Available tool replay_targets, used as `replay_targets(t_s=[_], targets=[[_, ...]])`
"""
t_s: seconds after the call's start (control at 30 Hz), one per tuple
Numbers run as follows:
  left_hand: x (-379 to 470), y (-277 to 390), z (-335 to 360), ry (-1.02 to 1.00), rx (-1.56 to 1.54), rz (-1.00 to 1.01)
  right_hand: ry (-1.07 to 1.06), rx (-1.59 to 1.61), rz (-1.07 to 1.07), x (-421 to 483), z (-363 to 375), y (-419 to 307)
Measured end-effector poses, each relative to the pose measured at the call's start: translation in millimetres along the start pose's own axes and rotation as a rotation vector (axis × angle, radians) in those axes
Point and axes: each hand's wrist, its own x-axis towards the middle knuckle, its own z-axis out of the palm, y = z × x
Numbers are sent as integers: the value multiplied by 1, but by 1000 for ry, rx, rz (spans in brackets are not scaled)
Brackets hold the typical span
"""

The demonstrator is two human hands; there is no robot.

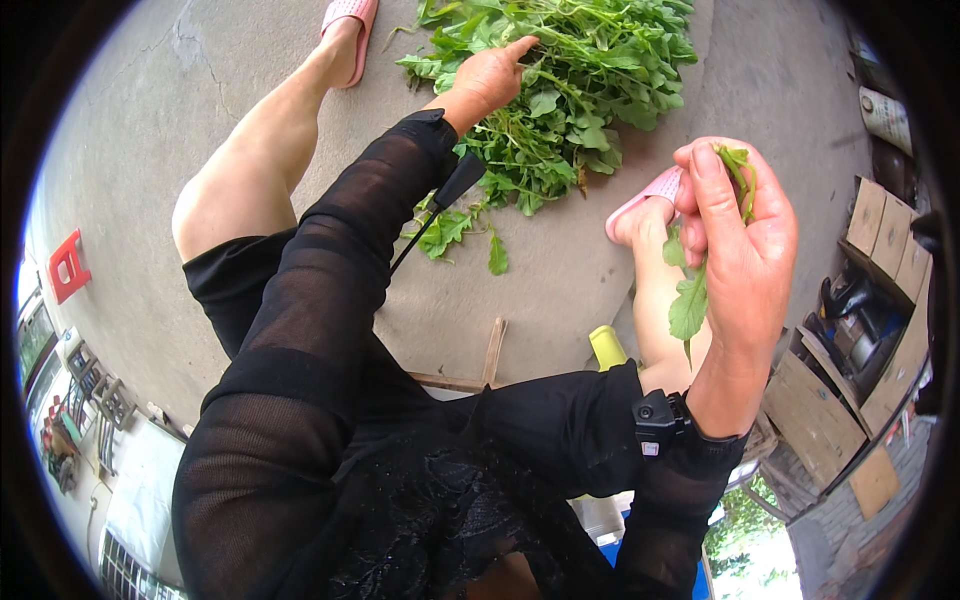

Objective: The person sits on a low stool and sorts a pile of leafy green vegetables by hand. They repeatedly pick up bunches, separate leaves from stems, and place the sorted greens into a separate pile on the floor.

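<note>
A large heap of leafy greens [577, 97] lies on the concrete floor ahead of me, with long stems and lobed leaves. My left hand [491, 75] is at the heap's near left side, its index finger stretched over the stems; whether its other fingers grip anything is hidden. Raised at the right, above my lower leg, my right hand [739, 202] holds a few green stems between thumb and fingers. A lobed leaf [688, 304] hangs below that palm. Several loose leaves [450, 232] lie on the floor just below the heap.
Pink slippers [649, 196] are on my feet, either side of the heap. A wooden strip [493, 351] and a yellow-green object [607, 347] are close to my lap. A red plastic stool [69, 266] stands far left. Open cardboard boxes [817, 420] holding assorted items are at the right.
</note>
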Motion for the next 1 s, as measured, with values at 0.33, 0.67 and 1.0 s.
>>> replay_targets(t_s=[0.33,0.67,1.0], targets=[[6,5,-1,7,291,180,-19,-15,20,4,5,0],[-3,64,-103,-409,-363,363,34,-245,-205,23,-2,29],[-58,112,-204,-326,-485,400,-101,-346,-359,25,20,31]])
